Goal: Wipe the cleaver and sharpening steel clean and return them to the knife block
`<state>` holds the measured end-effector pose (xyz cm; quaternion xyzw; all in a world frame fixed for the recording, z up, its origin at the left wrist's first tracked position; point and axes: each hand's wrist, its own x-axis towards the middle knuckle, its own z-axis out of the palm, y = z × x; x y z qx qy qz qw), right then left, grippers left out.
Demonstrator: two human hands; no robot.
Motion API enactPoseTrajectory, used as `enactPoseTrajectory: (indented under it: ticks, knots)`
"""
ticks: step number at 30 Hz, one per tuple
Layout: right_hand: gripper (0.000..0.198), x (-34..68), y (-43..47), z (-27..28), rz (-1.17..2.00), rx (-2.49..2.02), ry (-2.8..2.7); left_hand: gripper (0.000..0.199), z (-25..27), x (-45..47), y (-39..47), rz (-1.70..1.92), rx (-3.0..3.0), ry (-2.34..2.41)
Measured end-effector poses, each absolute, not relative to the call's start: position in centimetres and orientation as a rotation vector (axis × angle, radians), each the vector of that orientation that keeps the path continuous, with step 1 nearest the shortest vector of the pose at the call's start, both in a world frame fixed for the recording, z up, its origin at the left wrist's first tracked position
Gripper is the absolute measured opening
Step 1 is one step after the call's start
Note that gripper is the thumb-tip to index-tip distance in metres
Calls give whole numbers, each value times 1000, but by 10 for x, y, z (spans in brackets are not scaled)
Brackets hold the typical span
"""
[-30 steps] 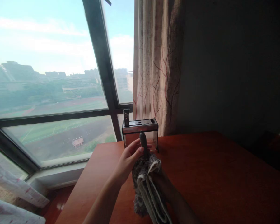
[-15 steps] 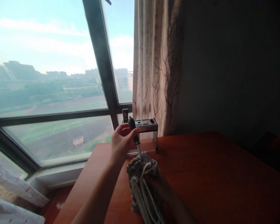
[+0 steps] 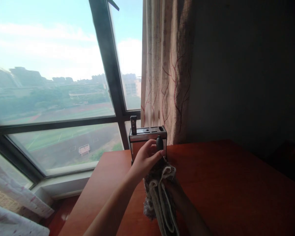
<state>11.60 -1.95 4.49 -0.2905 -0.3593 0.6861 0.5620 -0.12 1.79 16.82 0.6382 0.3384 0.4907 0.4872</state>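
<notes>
My left hand (image 3: pixel 147 158) is closed round the ribbed dark handle (image 3: pixel 159 143) of a tool, held upright between thumb and fingers. Its metal shaft is hidden now behind the hand and the cloth, so I cannot tell its exact kind. Right below, a folded grey-beige towel (image 3: pixel 159 196) hangs in thick layers about the tool's lower end. My right hand (image 3: pixel 171 190), in shadow, grips the towel from the right; its fingers are partly hidden in the folds. Just behind stands a metal knife holder (image 3: pixel 148 131) with slots in its top, and a black-handled knife (image 3: pixel 133 124) sits in its left end.
The reddish-brown wooden table (image 3: pixel 211 177) spreads under both hands and to the right. Beyond its left edge are a window (image 3: pixel 61 131) and a sill (image 3: pixel 66 185). A patterned curtain (image 3: pixel 167 65) hangs behind the holder, beside a dark wall (image 3: pixel 236 72).
My left hand has moved right and down with the tool, so the metal shaft no longer shows. The towel and right hand have shifted slightly right. More of the knife holder is uncovered.
</notes>
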Motion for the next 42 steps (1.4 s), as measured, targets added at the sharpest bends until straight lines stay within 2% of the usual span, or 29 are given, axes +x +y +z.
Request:
enactPoseTrajectory:
  ticks: [3,7,16,21,26,31,35,42]
  knots:
    - [49,115,-19,47,1574,-696,-900,29,176,-7,20,1273,1437,859]
    - [41,113,-15,39,1427,-770,-1033,33,195,-12,31,1559,1403,986]
    - [39,113,-9,38,1343,-848,-1037,34,274,-23,66,1917,1587,1000]
    - [43,106,-11,43,1462,-851,-963,31,324,-25,81,1941,1716,908]
    - [49,100,-5,29,1718,-798,-732,24,360,-24,105,2000,1808,866]
    - [50,101,-2,20,1933,-853,-616,24,370,-24,127,1982,1741,900]
    - [53,103,-2,20,1911,-869,-616,27,367,-23,136,1921,1701,887]
    - [47,105,2,18,1880,-869,-620,28,358,-25,150,1966,1710,887]
